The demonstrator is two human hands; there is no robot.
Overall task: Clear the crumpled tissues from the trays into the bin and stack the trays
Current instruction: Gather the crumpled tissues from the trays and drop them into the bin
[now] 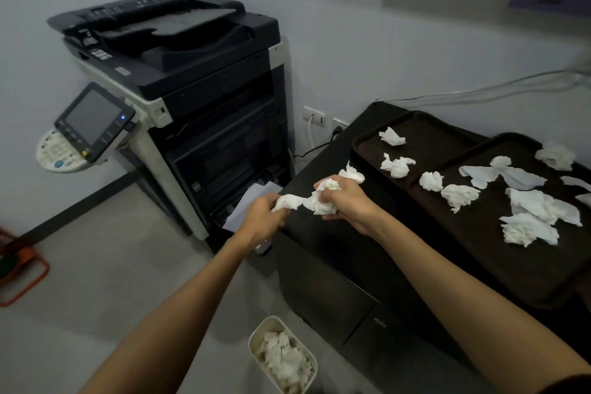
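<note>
Both hands hold a wad of crumpled white tissues (315, 200) above the near left corner of the black cabinet. My left hand (262, 217) grips its left end, and my right hand (347, 201) is closed around the bigger part. Two dark trays lie on the cabinet top: the far tray (425, 129) carries a few tissue balls, and the near tray (524, 269) carries several crumpled and flattened tissues (537, 211). A small white bin (283, 357) stands on the floor below, between my forearms, with several tissues inside.
A large office copier (179, 99) stands to the left of the black cabinet (335, 291), with white paper sticking out of its lower tray. Wall sockets and cables run behind the cabinet. An orange frame (22, 272) lies on the floor at far left.
</note>
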